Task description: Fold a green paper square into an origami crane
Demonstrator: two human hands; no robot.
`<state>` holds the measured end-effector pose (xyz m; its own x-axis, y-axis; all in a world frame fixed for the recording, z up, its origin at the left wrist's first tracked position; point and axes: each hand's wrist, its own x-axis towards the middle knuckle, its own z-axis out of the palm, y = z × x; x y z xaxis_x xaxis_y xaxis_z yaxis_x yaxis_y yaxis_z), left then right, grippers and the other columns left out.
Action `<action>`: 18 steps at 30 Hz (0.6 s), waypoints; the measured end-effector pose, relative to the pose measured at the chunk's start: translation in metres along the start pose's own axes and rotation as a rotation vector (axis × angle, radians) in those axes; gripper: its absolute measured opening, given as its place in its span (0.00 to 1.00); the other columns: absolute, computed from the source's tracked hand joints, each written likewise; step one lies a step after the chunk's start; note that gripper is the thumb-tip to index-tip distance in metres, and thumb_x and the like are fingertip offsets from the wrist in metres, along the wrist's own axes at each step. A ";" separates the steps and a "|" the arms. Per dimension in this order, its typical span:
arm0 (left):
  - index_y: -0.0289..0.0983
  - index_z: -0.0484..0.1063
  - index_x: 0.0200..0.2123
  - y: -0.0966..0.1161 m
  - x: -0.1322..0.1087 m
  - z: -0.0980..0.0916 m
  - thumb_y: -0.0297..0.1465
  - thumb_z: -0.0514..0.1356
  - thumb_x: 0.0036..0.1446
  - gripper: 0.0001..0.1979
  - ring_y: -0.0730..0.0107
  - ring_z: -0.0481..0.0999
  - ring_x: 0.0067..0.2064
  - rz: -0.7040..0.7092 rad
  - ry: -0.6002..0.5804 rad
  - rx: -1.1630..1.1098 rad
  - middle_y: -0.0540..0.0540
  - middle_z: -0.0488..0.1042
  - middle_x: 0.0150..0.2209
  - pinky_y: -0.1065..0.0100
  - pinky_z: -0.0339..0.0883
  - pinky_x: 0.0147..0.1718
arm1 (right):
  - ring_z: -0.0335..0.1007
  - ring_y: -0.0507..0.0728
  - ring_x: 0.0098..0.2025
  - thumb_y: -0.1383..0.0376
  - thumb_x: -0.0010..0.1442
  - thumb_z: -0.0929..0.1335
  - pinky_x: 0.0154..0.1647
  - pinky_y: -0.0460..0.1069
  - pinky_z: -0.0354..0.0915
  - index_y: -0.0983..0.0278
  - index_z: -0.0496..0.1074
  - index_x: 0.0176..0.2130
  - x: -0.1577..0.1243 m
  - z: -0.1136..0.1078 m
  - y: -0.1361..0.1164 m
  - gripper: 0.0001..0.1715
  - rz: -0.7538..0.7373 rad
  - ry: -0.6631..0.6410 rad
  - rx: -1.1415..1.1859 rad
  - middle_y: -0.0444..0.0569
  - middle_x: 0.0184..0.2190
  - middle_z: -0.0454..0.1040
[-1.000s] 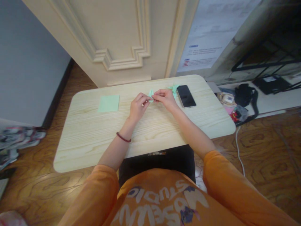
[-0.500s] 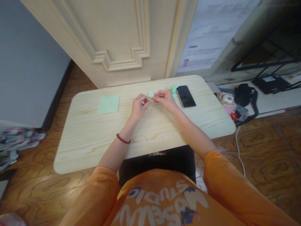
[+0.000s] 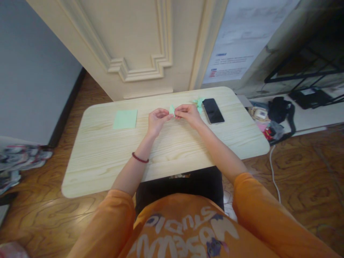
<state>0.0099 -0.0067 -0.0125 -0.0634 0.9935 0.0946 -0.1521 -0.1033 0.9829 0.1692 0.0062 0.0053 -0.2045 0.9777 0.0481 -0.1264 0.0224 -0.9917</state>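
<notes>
Between my fingertips, above the middle of the pale wooden table (image 3: 107,154), is a small piece of folded green paper (image 3: 172,109). My left hand (image 3: 158,120) pinches its lower left side with thumb and fingers. On the other side, my right hand (image 3: 187,114) grips its right edge between thumb and forefinger. The lower part of the folded paper is hidden by my fingers. Just beyond my right hand lie folded green paper pieces (image 3: 199,103), whose exact shape I cannot make out. A stack of square green paper (image 3: 125,119) rests to the left of my left hand.
A black-screened phone (image 3: 213,111) lies on the table to the right, touching or close to the folded pieces. Behind the table stands a cream panelled door (image 3: 139,43). A low shelf (image 3: 309,120) with a bag and small items is at the right.
The folded green paper has turned a little and looks narrower. My left hand has shifted slightly left, its fingers reposed on the paper. My right hand has barely moved.
</notes>
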 end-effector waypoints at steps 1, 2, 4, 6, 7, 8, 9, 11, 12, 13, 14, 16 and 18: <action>0.36 0.70 0.26 0.000 0.000 0.000 0.37 0.76 0.27 0.23 0.75 0.75 0.27 -0.023 0.009 -0.016 0.51 0.75 0.24 0.70 0.70 0.31 | 0.69 0.50 0.23 0.56 0.37 0.78 0.28 0.47 0.68 0.66 0.75 0.27 0.000 0.000 0.000 0.20 0.000 -0.009 0.005 0.44 0.19 0.74; 0.36 0.69 0.26 0.001 0.000 -0.001 0.37 0.77 0.26 0.25 0.75 0.75 0.27 -0.049 0.011 -0.031 0.52 0.75 0.24 0.70 0.70 0.32 | 0.69 0.50 0.23 0.56 0.37 0.78 0.29 0.47 0.68 0.66 0.75 0.27 0.000 0.001 0.000 0.20 -0.002 -0.019 0.012 0.44 0.20 0.74; 0.37 0.68 0.26 0.002 -0.001 -0.001 0.39 0.77 0.23 0.27 0.75 0.75 0.27 -0.101 0.002 -0.059 0.53 0.75 0.23 0.70 0.71 0.32 | 0.69 0.50 0.24 0.55 0.39 0.78 0.29 0.46 0.67 0.66 0.75 0.27 0.000 0.001 0.001 0.20 0.000 -0.036 0.033 0.44 0.20 0.74; 0.37 0.68 0.26 0.005 -0.001 -0.001 0.40 0.77 0.22 0.28 0.76 0.75 0.26 -0.138 -0.004 -0.076 0.53 0.76 0.23 0.70 0.71 0.33 | 0.68 0.49 0.25 0.53 0.41 0.77 0.29 0.46 0.67 0.66 0.76 0.27 0.000 0.002 0.001 0.20 0.006 -0.043 0.049 0.44 0.21 0.74; 0.37 0.68 0.26 0.006 -0.002 -0.001 0.40 0.77 0.21 0.29 0.76 0.75 0.26 -0.150 -0.006 -0.081 0.53 0.76 0.23 0.70 0.71 0.33 | 0.68 0.49 0.25 0.53 0.41 0.77 0.30 0.46 0.67 0.65 0.76 0.27 0.000 0.002 0.001 0.20 0.009 -0.042 0.048 0.44 0.21 0.75; 0.36 0.69 0.27 0.007 -0.002 -0.001 0.40 0.77 0.21 0.29 0.75 0.75 0.26 -0.157 -0.008 -0.085 0.53 0.76 0.23 0.69 0.72 0.34 | 0.68 0.49 0.25 0.53 0.40 0.77 0.30 0.46 0.67 0.65 0.76 0.27 0.000 0.002 0.002 0.20 0.012 -0.039 0.042 0.44 0.22 0.75; 0.36 0.71 0.28 0.007 -0.003 0.000 0.40 0.78 0.21 0.29 0.75 0.76 0.27 -0.161 -0.011 -0.088 0.52 0.77 0.23 0.69 0.72 0.34 | 0.68 0.49 0.25 0.53 0.39 0.78 0.30 0.46 0.67 0.65 0.76 0.27 0.000 0.002 0.002 0.20 0.013 -0.037 0.031 0.44 0.22 0.75; 0.35 0.73 0.29 0.007 -0.003 0.000 0.39 0.78 0.21 0.29 0.74 0.77 0.28 -0.165 -0.011 -0.090 0.50 0.78 0.25 0.68 0.72 0.35 | 0.68 0.49 0.25 0.54 0.38 0.78 0.30 0.46 0.67 0.65 0.76 0.27 -0.001 0.002 0.001 0.20 0.014 -0.026 0.008 0.44 0.22 0.75; 0.35 0.74 0.29 0.007 -0.003 0.000 0.38 0.78 0.21 0.28 0.73 0.77 0.28 -0.166 -0.009 -0.088 0.49 0.78 0.25 0.68 0.72 0.36 | 0.68 0.50 0.25 0.54 0.38 0.78 0.30 0.46 0.67 0.65 0.76 0.27 -0.001 0.002 0.001 0.20 0.017 -0.019 -0.003 0.43 0.22 0.75; 0.35 0.74 0.28 0.006 -0.003 0.000 0.38 0.78 0.21 0.27 0.72 0.77 0.28 -0.168 -0.007 -0.084 0.49 0.79 0.26 0.68 0.72 0.36 | 0.68 0.50 0.25 0.54 0.38 0.78 0.30 0.46 0.67 0.65 0.75 0.27 -0.001 0.003 0.000 0.20 0.020 -0.011 -0.013 0.43 0.21 0.74; 0.34 0.75 0.28 0.006 -0.002 -0.001 0.38 0.78 0.22 0.26 0.72 0.78 0.29 -0.173 -0.006 -0.082 0.48 0.79 0.26 0.68 0.72 0.36 | 0.68 0.50 0.24 0.54 0.38 0.78 0.30 0.46 0.67 0.65 0.75 0.27 -0.001 0.003 0.000 0.20 0.023 0.000 -0.022 0.43 0.21 0.74; 0.34 0.76 0.28 0.005 -0.002 -0.002 0.38 0.77 0.23 0.25 0.71 0.78 0.29 -0.191 -0.016 -0.087 0.47 0.79 0.27 0.67 0.73 0.36 | 0.67 0.49 0.23 0.55 0.38 0.78 0.29 0.46 0.66 0.65 0.75 0.26 -0.001 0.003 -0.001 0.19 0.026 0.016 -0.042 0.43 0.19 0.73; 0.34 0.76 0.28 0.004 -0.001 -0.002 0.38 0.77 0.24 0.24 0.70 0.79 0.30 -0.215 -0.027 -0.110 0.46 0.79 0.28 0.67 0.73 0.36 | 0.65 0.49 0.22 0.55 0.38 0.78 0.28 0.46 0.65 0.65 0.74 0.25 -0.001 0.003 -0.001 0.19 0.021 0.022 -0.056 0.43 0.19 0.73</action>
<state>0.0075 -0.0085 -0.0090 0.0078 0.9940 -0.1095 -0.2662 0.1077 0.9579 0.1667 0.0047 0.0066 -0.1853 0.9824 0.0254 -0.0677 0.0130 -0.9976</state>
